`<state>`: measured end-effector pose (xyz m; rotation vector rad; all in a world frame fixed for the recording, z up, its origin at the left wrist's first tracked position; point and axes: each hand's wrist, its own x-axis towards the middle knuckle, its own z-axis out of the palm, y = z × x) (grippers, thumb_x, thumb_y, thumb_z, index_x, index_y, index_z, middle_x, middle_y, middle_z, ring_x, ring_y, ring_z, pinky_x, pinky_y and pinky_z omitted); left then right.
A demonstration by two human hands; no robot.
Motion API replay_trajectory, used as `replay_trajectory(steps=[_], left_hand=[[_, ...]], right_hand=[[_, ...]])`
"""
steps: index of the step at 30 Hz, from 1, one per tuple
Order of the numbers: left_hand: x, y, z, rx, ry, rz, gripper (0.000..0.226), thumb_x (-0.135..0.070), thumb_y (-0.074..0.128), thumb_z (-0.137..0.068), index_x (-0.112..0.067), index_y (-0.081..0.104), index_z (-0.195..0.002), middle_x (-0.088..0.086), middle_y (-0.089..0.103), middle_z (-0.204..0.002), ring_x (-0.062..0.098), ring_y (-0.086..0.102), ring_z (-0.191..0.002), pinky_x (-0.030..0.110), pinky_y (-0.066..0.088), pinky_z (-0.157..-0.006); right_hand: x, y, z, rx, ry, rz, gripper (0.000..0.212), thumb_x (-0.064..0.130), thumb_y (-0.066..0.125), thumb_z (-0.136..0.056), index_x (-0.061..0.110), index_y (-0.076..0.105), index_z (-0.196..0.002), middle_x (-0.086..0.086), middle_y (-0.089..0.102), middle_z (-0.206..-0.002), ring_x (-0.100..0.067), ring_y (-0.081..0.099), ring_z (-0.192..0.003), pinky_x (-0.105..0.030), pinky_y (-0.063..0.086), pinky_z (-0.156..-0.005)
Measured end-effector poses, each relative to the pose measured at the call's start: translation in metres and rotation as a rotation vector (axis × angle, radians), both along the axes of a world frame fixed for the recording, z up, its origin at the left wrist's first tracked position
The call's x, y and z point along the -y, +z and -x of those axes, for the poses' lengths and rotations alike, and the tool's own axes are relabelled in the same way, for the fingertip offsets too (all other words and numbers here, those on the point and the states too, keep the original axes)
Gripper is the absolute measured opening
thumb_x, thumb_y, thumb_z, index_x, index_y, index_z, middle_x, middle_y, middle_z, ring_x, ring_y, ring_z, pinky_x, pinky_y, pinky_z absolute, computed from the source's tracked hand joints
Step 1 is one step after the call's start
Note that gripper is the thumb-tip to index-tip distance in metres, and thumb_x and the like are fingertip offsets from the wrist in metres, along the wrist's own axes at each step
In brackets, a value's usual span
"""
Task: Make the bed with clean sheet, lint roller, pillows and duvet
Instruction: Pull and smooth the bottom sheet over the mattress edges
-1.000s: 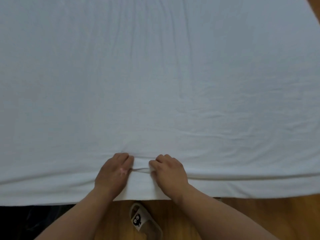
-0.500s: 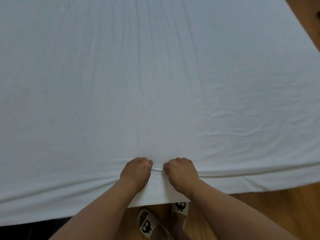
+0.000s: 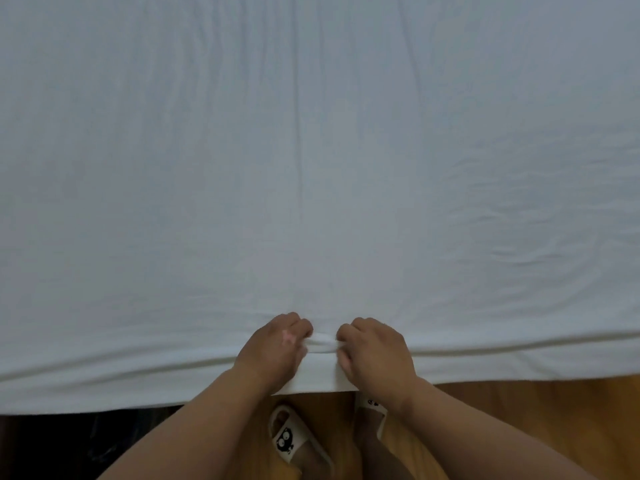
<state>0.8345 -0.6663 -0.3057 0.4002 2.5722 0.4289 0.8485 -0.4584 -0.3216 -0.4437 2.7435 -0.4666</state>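
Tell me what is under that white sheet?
The white sheet covers the whole surface, so whatever lies beneath it is hidden. Below its hanging hem only a wooden floor, slippers and a dark gap show. The left hand and right hand grip a fold at the edge.

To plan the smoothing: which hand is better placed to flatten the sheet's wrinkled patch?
Probably the right hand: the wrinkled patch lies on its side of the sheet; the left hand is farther away.

Far sheet (image 3: pixel 320 150) edges outside frame
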Motion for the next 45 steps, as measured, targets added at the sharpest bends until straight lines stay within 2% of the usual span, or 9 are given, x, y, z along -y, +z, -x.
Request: replay_trajectory(steps=[4,10,14,20,24,28,34,38,45], left_hand=[[0.061,-0.001,-0.017,-0.147,0.054,0.016,0.040,-0.021,0.079,-0.071,-0.022,0.060,-0.106,-0.004,0.056,-0.102,0.019,0.054,-0.090,0.030,0.054,-0.065],[0.153,0.001,-0.030,-0.287,0.110,0.149,0.051,-0.011,0.085,-0.065,-0.012,0.065,-0.112,0.004,0.059,-0.109,0.026,0.056,-0.094,0.037,0.058,-0.074],[0.187,-0.008,-0.033,-0.244,0.159,0.171,0.032,-0.011,0.080,-0.072,-0.017,0.066,-0.100,-0.002,0.061,-0.095,0.023,0.058,-0.087,0.036,0.057,-0.062],[0.193,-0.010,-0.016,-0.221,0.012,0.233,0.026,0.006,0.076,-0.060,-0.015,0.063,-0.064,0.000,0.054,-0.060,0.020,0.053,-0.053,0.022,0.030,-0.043],[0.197,-0.018,-0.003,-0.133,0.056,0.259,0.019,-0.006,0.053,-0.091,-0.020,0.066,-0.092,0.000,0.063,-0.086,0.019,0.054,-0.073,0.029,0.040,-0.061],[0.198,-0.010,0.002,-0.013,0.076,0.236,0.021,-0.015,0.053,-0.096,-0.027,0.067,-0.106,0.001,0.065,-0.101,0.022,0.060,-0.087,0.027,0.045,-0.071],[0.192,-0.013,-0.032,0.025,0.008,0.247,0.020,-0.012,0.052,-0.094,-0.025,0.063,-0.105,-0.002,0.066,-0.102,0.019,0.060,-0.090,0.029,0.049,-0.077],[0.208,-0.010,-0.037,-0.009,0.024,0.063,0.010,-0.021,0.057,-0.096,-0.021,0.063,-0.103,-0.004,0.061,-0.101,0.015,0.054,-0.092,0.027,0.048,-0.080],[0.301,-0.004,-0.053,-0.251,0.023,0.088,0.046,-0.021,0.077,-0.072,-0.015,0.062,-0.115,0.002,0.057,-0.114,0.023,0.055,-0.098,0.035,0.056,-0.079]], right_hand=[[0.039,-0.002,-0.001,-0.051,0.085,0.109,0.013,0.035,0.058,-0.081,0.028,0.063,-0.091,0.011,0.060,-0.087,-0.013,0.055,-0.076,-0.026,0.047,-0.062],[0.120,-0.005,-0.002,-0.070,0.106,0.109,0.010,0.025,0.066,-0.076,0.026,0.068,-0.086,0.008,0.060,-0.084,-0.016,0.054,-0.075,-0.030,0.046,-0.061],[0.155,-0.005,-0.006,-0.083,0.076,0.013,0.012,0.013,0.070,-0.068,0.022,0.067,-0.076,0.005,0.058,-0.075,-0.018,0.052,-0.068,-0.029,0.043,-0.056],[0.168,-0.003,-0.004,-0.038,0.070,-0.186,0.018,0.011,0.059,-0.081,0.023,0.071,-0.087,0.004,0.063,-0.082,-0.020,0.058,-0.077,-0.031,0.046,-0.062],[0.173,0.000,0.006,-0.017,0.029,-0.174,0.019,0.019,0.051,-0.096,0.023,0.069,-0.098,0.000,0.065,-0.086,-0.025,0.061,-0.081,-0.033,0.044,-0.066],[0.160,0.007,0.010,0.120,0.027,-0.093,0.021,0.030,0.050,-0.099,0.024,0.070,-0.096,0.003,0.069,-0.084,-0.022,0.061,-0.078,-0.035,0.048,-0.070],[0.152,0.005,-0.019,0.108,0.063,-0.075,0.024,0.037,0.049,-0.101,0.029,0.071,-0.108,0.006,0.070,-0.094,-0.019,0.064,-0.086,-0.032,0.048,-0.072],[0.159,0.003,-0.019,0.074,0.059,-0.073,0.020,0.035,0.050,-0.096,0.031,0.067,-0.106,0.010,0.063,-0.090,-0.014,0.060,-0.082,-0.032,0.052,-0.071],[0.258,-0.003,-0.033,-0.045,0.160,0.151,0.024,0.031,0.060,-0.078,0.029,0.064,-0.101,0.008,0.060,-0.099,-0.017,0.055,-0.087,-0.034,0.049,-0.073]])
